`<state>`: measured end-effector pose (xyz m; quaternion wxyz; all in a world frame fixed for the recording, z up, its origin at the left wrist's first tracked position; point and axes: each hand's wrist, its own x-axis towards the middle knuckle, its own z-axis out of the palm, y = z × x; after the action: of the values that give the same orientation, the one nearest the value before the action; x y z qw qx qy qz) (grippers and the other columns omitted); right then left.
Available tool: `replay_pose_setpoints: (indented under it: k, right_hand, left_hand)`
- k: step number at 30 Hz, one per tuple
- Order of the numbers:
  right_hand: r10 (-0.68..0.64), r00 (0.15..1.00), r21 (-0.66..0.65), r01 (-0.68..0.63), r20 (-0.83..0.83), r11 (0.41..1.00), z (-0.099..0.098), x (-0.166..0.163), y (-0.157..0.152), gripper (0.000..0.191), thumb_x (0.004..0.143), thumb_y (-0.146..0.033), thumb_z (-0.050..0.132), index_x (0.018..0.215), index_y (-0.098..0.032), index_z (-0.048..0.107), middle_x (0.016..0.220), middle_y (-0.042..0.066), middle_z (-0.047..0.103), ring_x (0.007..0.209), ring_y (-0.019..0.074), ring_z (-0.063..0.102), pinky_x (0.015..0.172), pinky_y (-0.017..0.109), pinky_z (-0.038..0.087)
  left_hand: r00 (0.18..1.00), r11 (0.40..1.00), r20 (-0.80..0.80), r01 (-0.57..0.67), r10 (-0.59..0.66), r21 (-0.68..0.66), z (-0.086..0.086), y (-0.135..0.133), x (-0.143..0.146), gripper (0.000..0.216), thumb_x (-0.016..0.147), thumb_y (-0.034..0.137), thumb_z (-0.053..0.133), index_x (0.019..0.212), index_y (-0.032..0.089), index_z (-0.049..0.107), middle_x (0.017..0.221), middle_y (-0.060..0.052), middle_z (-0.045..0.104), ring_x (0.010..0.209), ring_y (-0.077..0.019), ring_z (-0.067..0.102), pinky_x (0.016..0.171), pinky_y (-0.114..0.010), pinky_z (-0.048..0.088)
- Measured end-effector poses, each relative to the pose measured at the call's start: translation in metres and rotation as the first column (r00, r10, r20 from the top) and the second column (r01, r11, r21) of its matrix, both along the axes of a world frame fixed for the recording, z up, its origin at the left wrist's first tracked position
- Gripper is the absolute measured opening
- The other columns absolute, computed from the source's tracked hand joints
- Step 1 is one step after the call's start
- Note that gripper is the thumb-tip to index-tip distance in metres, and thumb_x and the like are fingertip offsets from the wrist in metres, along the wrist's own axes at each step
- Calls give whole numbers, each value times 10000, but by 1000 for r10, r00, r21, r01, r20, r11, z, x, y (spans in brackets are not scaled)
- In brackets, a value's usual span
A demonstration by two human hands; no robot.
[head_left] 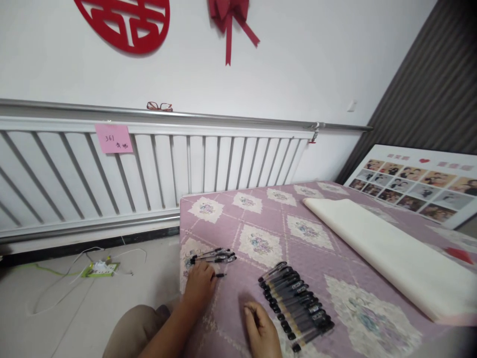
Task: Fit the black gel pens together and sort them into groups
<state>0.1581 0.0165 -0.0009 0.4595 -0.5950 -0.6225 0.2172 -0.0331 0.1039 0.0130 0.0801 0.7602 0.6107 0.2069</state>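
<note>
My left hand (200,282) is low over the near-left part of the bed, its fingers closed around a pen (220,275) whose dark end sticks out by the thumb. Just beyond it lies a small loose pile of black-capped pens (214,256). My right hand (261,329) hovers near the front edge, fingers curled in with nothing visible between them. To its right, several clear-barrelled pens with black caps (296,301) lie side by side in a slanting row.
A purple, flower-patterned cover (242,293) spreads over the bed. A rolled cream sheet (380,253) and a leaning photo board (413,184) are at right. Behind stands a white radiator (208,164); a power strip (100,269) with loose cables sits on the floor at left.
</note>
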Motion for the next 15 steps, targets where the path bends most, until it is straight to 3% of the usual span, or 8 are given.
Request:
replay_pose_setpoints:
  k: [4,8,12,15]
  right_hand:
    - [8,983,108,-28,185,994,-2,-10,15,239,863,-335,465,944,-233,665,944,75,692,900,215,648,807,321,532]
    - [7,941,167,-67,339,984,2,-23,56,338,854,-276,464,1156,-215,601,1152,103,642,1085,240,583,956,412,468]
    - [-8,908,152,-62,419,986,3,-29,102,432,837,-250,470,1256,-159,530,1261,133,581,1190,260,508,1034,459,387]
    - [9,892,90,-55,451,994,2,-28,118,428,820,-270,507,1236,-178,550,1261,123,585,1203,277,497,1033,460,381]
  left_hand:
    - [998,999,51,-28,27,19,-1,-3,0,59,825,209,528,802,211,582,922,-16,572,957,-203,486,866,-329,335]
    - [997,999,71,-24,22,31,0,-2,0,65,813,181,523,813,211,580,935,-18,571,973,-209,482,880,-341,328]
    - [997,1000,82,-17,15,23,0,1,-1,65,813,185,523,829,214,579,955,-22,564,991,-217,474,888,-352,324]
    - [996,1000,84,-5,4,2,0,3,-2,63,815,198,527,843,216,580,971,-25,560,1011,-223,465,902,-362,318]
